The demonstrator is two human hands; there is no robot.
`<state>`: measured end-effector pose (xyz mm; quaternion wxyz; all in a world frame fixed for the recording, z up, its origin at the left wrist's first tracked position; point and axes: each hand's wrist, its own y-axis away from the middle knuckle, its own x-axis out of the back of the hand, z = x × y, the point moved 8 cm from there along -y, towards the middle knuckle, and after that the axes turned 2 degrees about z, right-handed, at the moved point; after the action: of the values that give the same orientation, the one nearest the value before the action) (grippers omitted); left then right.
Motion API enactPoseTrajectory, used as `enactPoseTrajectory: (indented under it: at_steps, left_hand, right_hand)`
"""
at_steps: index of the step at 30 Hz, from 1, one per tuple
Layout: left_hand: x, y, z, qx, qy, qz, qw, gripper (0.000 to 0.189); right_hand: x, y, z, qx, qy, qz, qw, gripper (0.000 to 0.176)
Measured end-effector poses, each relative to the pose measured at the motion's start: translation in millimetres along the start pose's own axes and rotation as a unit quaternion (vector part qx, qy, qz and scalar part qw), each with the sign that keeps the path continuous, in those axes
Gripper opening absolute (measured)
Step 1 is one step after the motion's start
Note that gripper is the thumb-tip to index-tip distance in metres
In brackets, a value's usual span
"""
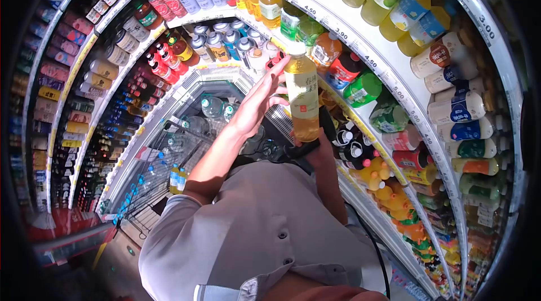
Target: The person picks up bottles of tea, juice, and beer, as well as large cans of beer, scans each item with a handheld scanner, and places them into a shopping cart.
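A bottle of pale yellow drink (303, 95) with a white cap and a light label stands nearly upright in front of the chest. My right hand (320, 149) is at its lower end, fingers wrapped round the base and partly hidden behind it. Beside the bottle's upper left side is my left hand (259, 101), palm turned toward it, fingers stretched out and apart. The left fingertips come close to the bottle's neck; whether they touch it I cannot tell.
Curved shelves (338, 25) of bottles and cans surround me on the left, front and right. At the lower left stands a wire cart (138, 211) near some blue-capped bottles. Large clear bottles (212, 106) lie low behind my left arm. A black cable (376, 239) hangs at the right.
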<state>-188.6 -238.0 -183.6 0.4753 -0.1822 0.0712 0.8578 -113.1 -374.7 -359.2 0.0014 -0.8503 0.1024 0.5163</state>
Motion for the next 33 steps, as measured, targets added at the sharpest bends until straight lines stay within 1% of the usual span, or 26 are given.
enactPoseTrajectory:
  at_steps: [1, 3, 4, 7, 8, 11, 13, 14, 15, 18, 20, 21, 23, 24, 25, 26, 27, 29, 30, 31, 32, 33]
  left_hand:
    - [-0.1, -0.4, -0.7, 0.0, 0.002, -0.003, 1.0, 0.076]
    - [2.2, 0.8, -2.0, -0.005, 0.02, 0.003, 1.0, 0.07]
    - [3.0, 2.4, -3.3, -0.004, 0.021, 0.002, 1.0, 0.07]
    - [2.3, 3.2, -5.5, 0.003, 0.035, 0.009, 0.999, 0.07]
    - [1.2, 2.7, -5.5, 0.002, 0.034, 0.011, 0.999, 0.07]
    - [2.7, 2.7, -12.3, 0.0, 0.04, -0.007, 0.999, 0.069]
    - [9.3, 4.0, -15.8, 0.002, 0.007, 0.015, 1.0, 0.073]
    - [10.2, 4.7, -15.5, 0.003, 0.014, 0.016, 1.0, 0.072]
    - [9.9, 5.5, -14.7, 0.001, 0.012, 0.013, 1.0, 0.072]
    - [16.8, 5.8, -17.1, 0.01, -0.052, 0.036, 0.998, 0.071]
    - [13.5, 8.9, -15.5, 0.007, -0.075, 0.043, 0.996, 0.073]
    - [12.1, 10.0, -13.2, 0.006, -0.097, 0.052, 0.994, 0.074]
    - [12.6, 9.6, -16.4, 0.007, -0.081, 0.049, 0.995, 0.077]
    - [14.1, 9.9, -16.9, -0.01, -0.084, 0.056, 0.995, 0.078]
    - [14.2, 10.2, -16.0, -0.026, -0.087, 0.062, 0.994, 0.079]
    - [15.7, 11.6, -17.6, 0.002, -0.091, 0.061, 0.994, 0.081]
    - [15.7, 11.7, -17.8, 0.001, -0.094, 0.058, 0.994, 0.081]
    - [16.0, 11.3, -17.4, -0.013, -0.097, 0.05, 0.994, 0.079]
    - [16.2, 12.1, -17.3, -0.014, -0.111, 0.052, 0.992, 0.079]
    - [18.4, 12.4, -21.2, -0.013, -0.114, 0.05, 0.992, 0.079]
    - [27.0, 12.2, -28.0, -0.009, -0.121, 0.077, 0.99, 0.075]
    - [31.7, 12.3, -29.1, -0.004, -0.127, 0.104, 0.986, 0.072]
  right_hand:
    - [3.0, 0.9, 0.5, -0.002, 0.0, 0.01, 1.0, 0.065]
    - [3.4, 1.6, -0.4, 0.001, 0.001, 0.002, 1.0, 0.065]
    - [2.3, 2.0, 0.2, 0.002, 0.0, -0.008, 1.0, 0.065]
    - [10.1, 4.8, 4.3, -0.002, -0.014, 0.006, 1.0, 0.062]
    - [8.1, 4.9, -0.3, 0.013, -0.005, 0.003, 1.0, 0.062]
    - [5.9, 10.3, -2.8, 0.029, -0.02, 0.026, 0.999, 0.058]
    - [5.6, 9.5, -1.6, 0.023, -0.003, 0.052, 0.998, 0.054]
    - [5.5, 10.3, -2.1, 0.031, 0.003, 0.071, 0.997, 0.052]
    - [7.7, 10.6, -0.6, 0.034, 0.004, 0.069, 0.997, 0.052]
    - [13.3, 12.4, 4.8, 0.033, 0.003, 0.078, 0.996, 0.049]
    - [11.7, 16.2, 4.9, 0.039, 0.007, 0.128, 0.991, 0.048]
    - [11.7, 16.6, 6.7, 0.041, 0.006, 0.126, 0.991, 0.048]
    - [24.0, 20.2, 8.0, 0.065, 0.036, 0.177, 0.981, 0.04]
    - [35.5, 23.4, 13.0, 0.069, 0.036, 0.174, 0.982, 0.04]
    - [36.6, 29.7, 0.1, 0.161, 0.29, 0.146, 0.932, 0.035]
    - [31.3, 35.3, -4.0, 0.242, 0.522, 0.109, 0.811, 0.03]
    - [22.1, 36.1, -7.3, 0.246, 0.52, 0.11, 0.81, 0.03]
    - [12.3, 35.4, -7.5, 0.15, 0.373, 0.178, 0.898, 0.022]
    - [17.8, 35.8, -4.9, 0.153, 0.37, 0.178, 0.899, 0.022]
    - [22.3, 37.4, -2.1, 0.167, 0.416, 0.163, 0.879, 0.024]
    - [24.5, 38.6, 0.4, 0.18, 0.461, 0.147, 0.856, 0.027]
    - [22.3, 36.8, 0.5, 0.181, 0.459, 0.149, 0.857, 0.027]
